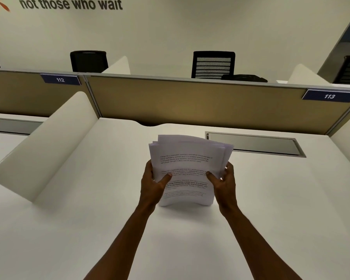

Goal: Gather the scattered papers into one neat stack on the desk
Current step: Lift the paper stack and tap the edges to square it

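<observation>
A bundle of white printed papers (187, 158) stands tilted on its lower edge on the white desk (89, 229), near the middle. The sheets fan out unevenly at the top, and the bottom edge bows slightly. My left hand (153, 183) grips the bundle's left side, thumb on the front page. On the right side, my right hand (224, 182) holds it the same way, thumb across the text. No other loose sheets show on the desk.
A white curved divider (47, 146) stands at the desk's left. A grey cable hatch (255, 143) lies flush behind the papers on the right. A tan partition (190, 102) with labels 112 and 113 closes the back. Black chairs sit beyond it.
</observation>
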Motion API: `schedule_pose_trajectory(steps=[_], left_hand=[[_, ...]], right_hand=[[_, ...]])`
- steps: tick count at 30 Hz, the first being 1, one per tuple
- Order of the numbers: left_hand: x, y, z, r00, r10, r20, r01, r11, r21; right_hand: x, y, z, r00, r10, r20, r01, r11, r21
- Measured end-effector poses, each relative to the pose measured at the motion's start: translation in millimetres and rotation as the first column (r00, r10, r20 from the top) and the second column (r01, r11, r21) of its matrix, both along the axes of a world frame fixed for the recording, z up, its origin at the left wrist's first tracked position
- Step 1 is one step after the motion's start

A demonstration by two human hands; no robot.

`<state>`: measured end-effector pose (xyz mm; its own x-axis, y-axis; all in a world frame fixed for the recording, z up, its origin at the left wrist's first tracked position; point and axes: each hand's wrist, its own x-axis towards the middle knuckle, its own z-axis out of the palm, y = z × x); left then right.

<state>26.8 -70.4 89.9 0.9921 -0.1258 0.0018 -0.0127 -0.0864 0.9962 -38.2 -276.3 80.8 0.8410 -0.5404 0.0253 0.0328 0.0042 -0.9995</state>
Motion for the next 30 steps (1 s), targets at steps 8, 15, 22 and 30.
schedule_pose_trajectory(steps=[8,15,22,30], left_hand=[[0.9,-7.6,2.1,1.0,-0.001,-0.004,0.001,1.0,-0.009],[1.2,-6.8,8.7,1.0,0.02,0.009,-0.019,0.994,-0.104],[1.2,-10.8,13.2,0.999,-0.009,0.033,0.012,0.996,-0.087],[0.4,-15.7,31.2,0.989,0.126,0.075,-0.115,0.985,-0.131]], right_hand=[[3.6,7.8,4.5,0.999,0.023,0.026,-0.019,0.988,-0.155],[12.7,-3.0,36.0,0.981,0.003,0.195,-0.005,1.0,0.008],[23.5,2.6,59.7,0.986,-0.063,0.156,0.059,0.998,0.034],[33.0,5.7,69.6,0.986,-0.141,0.09,0.14,0.99,0.011]])
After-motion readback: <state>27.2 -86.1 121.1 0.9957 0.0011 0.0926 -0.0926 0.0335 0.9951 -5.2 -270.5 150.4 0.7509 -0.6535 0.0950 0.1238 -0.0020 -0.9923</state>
